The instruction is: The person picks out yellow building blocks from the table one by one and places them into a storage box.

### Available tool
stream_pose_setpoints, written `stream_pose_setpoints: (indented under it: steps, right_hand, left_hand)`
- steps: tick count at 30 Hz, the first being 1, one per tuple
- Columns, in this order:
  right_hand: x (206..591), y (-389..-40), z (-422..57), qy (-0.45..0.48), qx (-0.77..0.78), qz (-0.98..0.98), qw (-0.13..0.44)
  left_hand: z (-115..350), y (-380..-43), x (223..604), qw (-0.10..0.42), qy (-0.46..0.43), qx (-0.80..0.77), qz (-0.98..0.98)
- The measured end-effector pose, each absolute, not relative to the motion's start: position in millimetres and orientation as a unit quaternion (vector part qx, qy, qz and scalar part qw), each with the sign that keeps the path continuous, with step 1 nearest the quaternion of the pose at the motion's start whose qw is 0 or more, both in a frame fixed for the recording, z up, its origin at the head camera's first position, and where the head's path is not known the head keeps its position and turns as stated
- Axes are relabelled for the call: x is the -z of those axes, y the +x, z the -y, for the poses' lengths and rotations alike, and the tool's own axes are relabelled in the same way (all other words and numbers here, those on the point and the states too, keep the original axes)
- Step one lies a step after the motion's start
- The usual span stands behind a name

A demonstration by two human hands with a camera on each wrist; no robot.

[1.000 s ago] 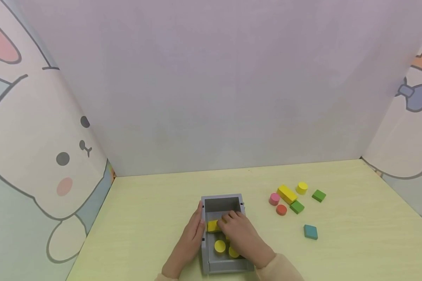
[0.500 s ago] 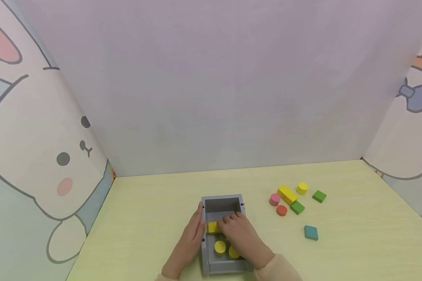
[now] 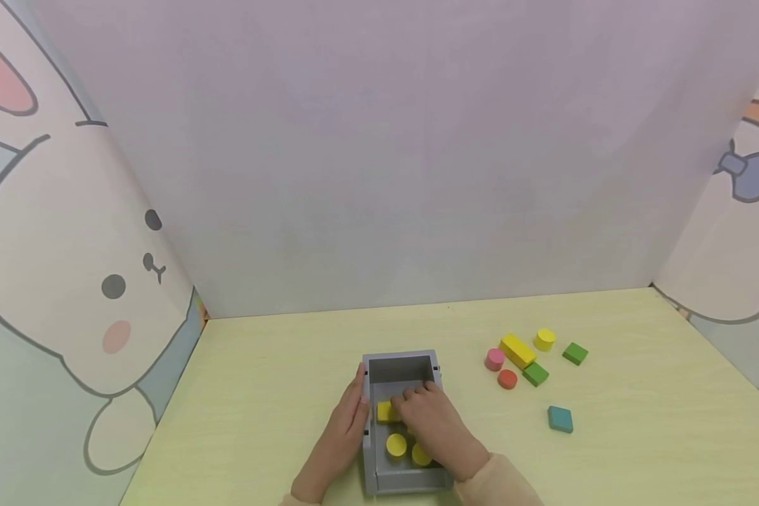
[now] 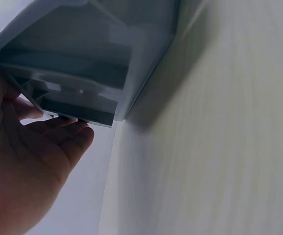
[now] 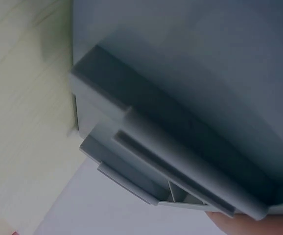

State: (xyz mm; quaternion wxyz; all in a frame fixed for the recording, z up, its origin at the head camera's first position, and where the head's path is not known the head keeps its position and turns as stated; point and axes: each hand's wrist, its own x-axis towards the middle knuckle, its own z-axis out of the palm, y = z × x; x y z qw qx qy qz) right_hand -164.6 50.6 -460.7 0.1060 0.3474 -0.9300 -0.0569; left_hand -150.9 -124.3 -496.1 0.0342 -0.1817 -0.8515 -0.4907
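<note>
A grey box (image 3: 411, 481) with raised sides stands at the table's front. My left hand (image 3: 341, 425) lies along its left wall, fingers extended; in the left wrist view that hand (image 4: 36, 147) touches the box's edge (image 4: 82, 41). My right hand (image 3: 439, 429) reaches inside with curled fingers and holds a yellow rectangular block (image 3: 387, 412) by its right end, which the fingers hide. Nearer the front inside are a yellow cylinder (image 3: 396, 445) and another yellow cylinder (image 3: 421, 455), partly covered by the right hand. In the right wrist view the box's grey side (image 5: 190, 147) hides most of the hand.
Right of the box on the pale table (image 3: 278, 372) lie a yellow block (image 3: 518, 350), a yellow cylinder (image 3: 545, 340), a pink cylinder (image 3: 495, 359), a red disc (image 3: 507, 379), green blocks (image 3: 535, 374) and a teal block (image 3: 560, 419). A plain wall (image 3: 405, 176) rises behind.
The yellow block under my right fingers has shifted slightly to the right inside the box. My left hand has kept its place on the wall.
</note>
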Motion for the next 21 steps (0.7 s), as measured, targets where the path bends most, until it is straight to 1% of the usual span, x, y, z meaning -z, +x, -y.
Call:
stream_pose_setpoints:
  steps: [13, 21]
  right_hand:
    - [458.5, -165.0, -50.2, 0.347, 0.047, 0.931, 0.101]
    - [457.8, -164.5, -52.0, 0.354, 0.032, 0.925, 0.138]
  left_hand:
    - [124.3, -151.0, 495.3, 0.029, -0.180, 0.490, 0.852]
    - [124.1, -151.0, 495.3, 0.031, -0.182, 0.490, 0.852]
